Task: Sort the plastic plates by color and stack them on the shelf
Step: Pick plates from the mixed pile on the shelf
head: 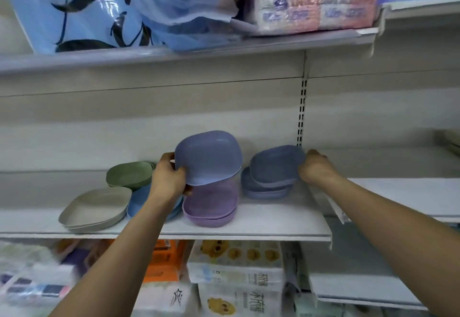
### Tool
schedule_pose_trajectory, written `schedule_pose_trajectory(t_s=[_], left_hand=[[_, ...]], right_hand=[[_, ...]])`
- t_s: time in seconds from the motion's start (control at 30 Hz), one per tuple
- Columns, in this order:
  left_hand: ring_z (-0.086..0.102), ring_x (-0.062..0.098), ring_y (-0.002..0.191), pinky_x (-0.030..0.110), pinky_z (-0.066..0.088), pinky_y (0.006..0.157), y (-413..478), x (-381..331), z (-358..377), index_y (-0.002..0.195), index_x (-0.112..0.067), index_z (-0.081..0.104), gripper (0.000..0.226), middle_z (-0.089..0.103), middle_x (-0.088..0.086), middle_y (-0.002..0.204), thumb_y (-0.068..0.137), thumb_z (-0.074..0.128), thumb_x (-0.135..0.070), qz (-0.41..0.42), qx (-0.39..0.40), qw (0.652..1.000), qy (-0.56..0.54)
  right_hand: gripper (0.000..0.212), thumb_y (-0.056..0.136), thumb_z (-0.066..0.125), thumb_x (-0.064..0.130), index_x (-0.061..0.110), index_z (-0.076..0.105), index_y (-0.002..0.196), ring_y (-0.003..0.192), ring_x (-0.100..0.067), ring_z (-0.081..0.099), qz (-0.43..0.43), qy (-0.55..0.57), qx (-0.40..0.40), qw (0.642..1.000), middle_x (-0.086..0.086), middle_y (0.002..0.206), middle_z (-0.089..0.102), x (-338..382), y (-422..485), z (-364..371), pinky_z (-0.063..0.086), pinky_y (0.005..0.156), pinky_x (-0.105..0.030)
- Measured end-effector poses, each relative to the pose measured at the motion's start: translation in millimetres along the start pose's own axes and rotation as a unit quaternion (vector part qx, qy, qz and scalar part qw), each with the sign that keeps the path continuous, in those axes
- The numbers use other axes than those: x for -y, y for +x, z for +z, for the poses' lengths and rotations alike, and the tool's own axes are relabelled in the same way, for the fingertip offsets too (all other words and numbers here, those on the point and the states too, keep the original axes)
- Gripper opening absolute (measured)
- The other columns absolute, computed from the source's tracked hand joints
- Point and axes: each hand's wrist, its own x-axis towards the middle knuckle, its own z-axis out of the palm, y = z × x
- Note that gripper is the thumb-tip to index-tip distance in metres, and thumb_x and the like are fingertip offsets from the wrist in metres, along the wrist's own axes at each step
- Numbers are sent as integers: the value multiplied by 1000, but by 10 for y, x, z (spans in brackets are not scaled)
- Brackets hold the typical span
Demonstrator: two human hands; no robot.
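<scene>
The light blue plates [136, 202] are mostly hidden behind the left hand [169, 180], and the packages [31, 278] below are blurred.

Shop aisle. White metal gondola shelf [273, 217], slotted upright [301, 112] at 2 o'clock. Plastic-wrapped tissue packs [318, 3] at 1 o'clock. Boxed packaged goods [236, 272] crammed at 6 o'clock. Loose plastic plates [209, 207] stacked centre.

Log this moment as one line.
left hand: holds periwinkle plate tilted over purple stack | right hand: grips slate-blue plate atop slate-blue stack
</scene>
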Motion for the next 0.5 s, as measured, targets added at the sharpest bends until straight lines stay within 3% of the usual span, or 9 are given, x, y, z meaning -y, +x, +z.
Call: schedule_pose_trajectory(t_s=[0.13, 0.27, 0.4, 0.5], left_hand=[[57, 31, 48, 33, 49, 41, 76, 23, 39, 120, -11, 47, 32, 62, 18, 84, 91, 41, 2, -3, -26, 1000, -15], [54, 29, 46, 29, 46, 37, 140, 37, 109, 117, -9, 47, 27, 60, 15, 81, 93, 40, 1, -7, -50, 999, -20], [57, 30, 49, 31, 49, 41, 232, 83, 241, 121, -8, 48, 28, 61, 14, 91, 95, 41, -3, -16, -51, 998, -32], [57, 29, 50, 29, 48, 38, 281, 78, 359, 118, -10, 47, 26, 59, 12, 92, 94, 41, -1, -26, -40, 998, -32]], right_hand=[[48, 92, 49, 17, 7, 40, 138, 121, -33, 52, 4, -13, 45, 999, -16, 137, 50, 97, 191, 172, 44, 97, -36], [36, 91, 46, 10, 3, 51, 127, 121, -31, 53, -32, -82, 62, 994, -15, 133, 53, 122, 286, 289, 47, 91, -34], [35, 90, 48, 18, 9, 57, 123, 114, -28, 59, -86, -180, 80, 977, -11, 128, 60, 115, 317, 352, 47, 86, -28], [34, 95, 44, 26, 13, 52, 124, 117, -29, 56, -129, -213, 49, 967, -10, 130, 56, 131, 287, 270, 43, 85, -30]])
